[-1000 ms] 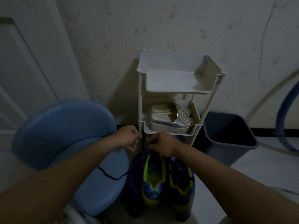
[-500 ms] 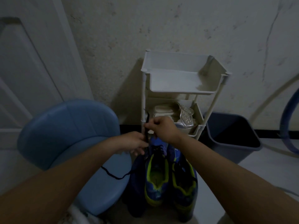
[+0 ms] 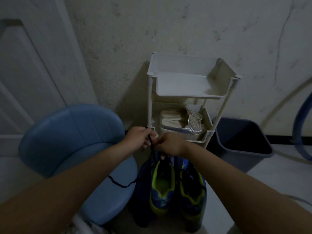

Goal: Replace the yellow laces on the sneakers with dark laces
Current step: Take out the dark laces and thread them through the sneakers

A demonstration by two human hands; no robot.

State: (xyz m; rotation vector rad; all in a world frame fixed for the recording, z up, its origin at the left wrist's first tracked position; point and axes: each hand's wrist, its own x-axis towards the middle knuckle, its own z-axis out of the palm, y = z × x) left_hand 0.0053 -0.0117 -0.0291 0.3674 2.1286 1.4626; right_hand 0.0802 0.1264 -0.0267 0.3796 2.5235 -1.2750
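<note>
The dark lace (image 3: 152,150), pinched by the left hand (image 3: 140,138) and the right hand (image 3: 168,146) just above the sneakers (image 3: 162,188) on the floor (image 3: 278,174) (beside the blue chair (image 3: 70,132)), should be pulled evenly taut

- 2 bare hands meet above 2 blue sneakers (image 3: 177,190) with lime-green trim, standing side by side on the floor.
- The left hand (image 3: 140,139) grips a dark lace (image 3: 152,150); the right hand (image 3: 168,144) pinches it lower, just above the left sneaker.
- More lace trails over a blue chair (image 3: 76,141).
- Behind stands a white rack (image 3: 185,92) holding silver shoes (image 3: 180,124), beside a dark bin (image 3: 241,137).
</note>
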